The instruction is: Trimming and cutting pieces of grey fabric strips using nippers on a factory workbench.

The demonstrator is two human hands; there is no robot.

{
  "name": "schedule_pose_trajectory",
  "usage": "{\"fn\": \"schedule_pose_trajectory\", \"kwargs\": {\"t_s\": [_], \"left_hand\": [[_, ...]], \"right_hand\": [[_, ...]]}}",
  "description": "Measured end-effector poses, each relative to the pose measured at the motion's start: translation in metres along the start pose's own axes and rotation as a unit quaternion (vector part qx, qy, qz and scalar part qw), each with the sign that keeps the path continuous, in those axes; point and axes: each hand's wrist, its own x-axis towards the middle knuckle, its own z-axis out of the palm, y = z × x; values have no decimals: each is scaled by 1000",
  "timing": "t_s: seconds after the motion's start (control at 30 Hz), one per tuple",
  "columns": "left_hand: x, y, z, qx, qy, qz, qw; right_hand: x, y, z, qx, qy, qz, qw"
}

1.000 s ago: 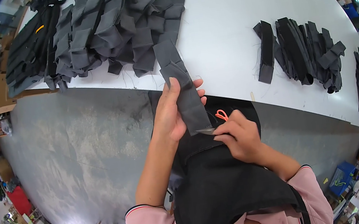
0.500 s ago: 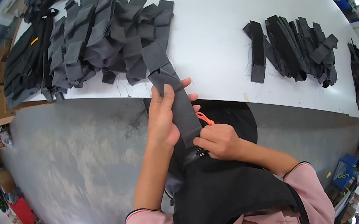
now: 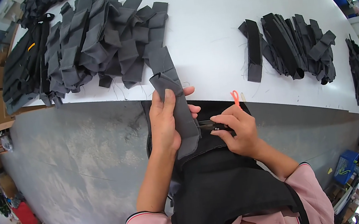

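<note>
Carton [image 3: 1, 107]: brown, at the far left, near the table's corner.
Black pieces [image 3: 20, 71]: lying on the table's left end, an orange tab [image 3: 31, 47] showing among them.
Heap [image 3: 104, 42]: many grey fabric strips, overlapping and creased, loose threads along the lower side.
Left hand [image 3: 164, 125]: grasping the strip, thumb on the upper face, fingertips showing past the right edge.
Strip [image 3: 183, 118]: dark grey, held in the left hand at the table's near edge; its far end reaches over the tabletop beside the heap, with a folded flap near the thumb; its near end hangs above the apron.
Apron [image 3: 229, 182]: black, over the person's front, between pink sleeves.
Snips [image 3: 221, 127]: black handle, blades pointing left at the strip's right edge; whether they touch it, I cannot tell.
Right hand [image 3: 242, 131]: pinching the snips between thumb and fingers.
Cord [image 3: 235, 97]: an orange loop standing up above the right hand.
Table [image 3: 206, 40]: white, running across behind the hands.
Bundles [image 3: 291, 47]: dark strips gathered on the table's right part.
Crate [image 3: 344, 167]: blue, on the floor [image 3: 81, 156] at right.
</note>
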Motion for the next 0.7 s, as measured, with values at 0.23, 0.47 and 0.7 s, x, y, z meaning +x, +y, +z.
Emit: {"fn": "schedule_pose_trajectory", "kwargs": {"t_s": [0.23, 0.47, 0.7], "left_hand": [[-3, -1, 4, 10, -18, 1, 1000], [-4, -2, 3, 15, -17, -5, 1000], [-5, -4, 2, 7, -17, 3, 1000]], "right_hand": [[7, -2, -3, -66, -7, -76, 995], [0, -7, -9, -113, 0, -90, 990], [10, -22, -10, -115, -60, -72, 989]]}}
